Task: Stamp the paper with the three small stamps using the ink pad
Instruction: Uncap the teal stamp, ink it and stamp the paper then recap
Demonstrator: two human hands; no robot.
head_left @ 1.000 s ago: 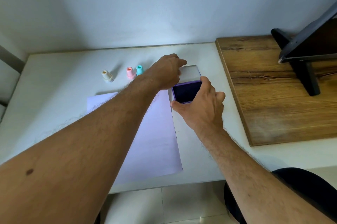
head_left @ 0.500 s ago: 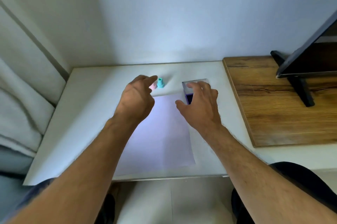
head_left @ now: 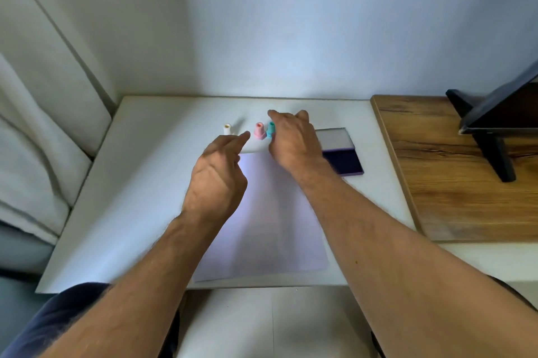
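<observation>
Three small stamps stand in a row at the back of the white table: a cream stamp (head_left: 227, 128), a pink stamp (head_left: 259, 130) and a teal stamp (head_left: 271, 129). My right hand (head_left: 294, 140) is right against the teal stamp, fingers spread past it; I see no closed grip on it. My left hand (head_left: 217, 180) hovers over the top left corner of the pale paper (head_left: 270, 221), its index finger stretched toward the stamps and nothing in it. The open purple ink pad (head_left: 345, 161) lies right of the paper, its lid (head_left: 334, 138) folded back.
A wooden board (head_left: 454, 171) lies on the right of the white table (head_left: 139, 183), with a dark stand and screen (head_left: 495, 124) on it. A pale cushion (head_left: 37, 154) borders the table's left side. The wall is close behind the stamps.
My right hand has left the ink pad and moved left to the teal stamp. The left hand has drawn back from the stamps to above the paper. The ink pad is now uncovered.
</observation>
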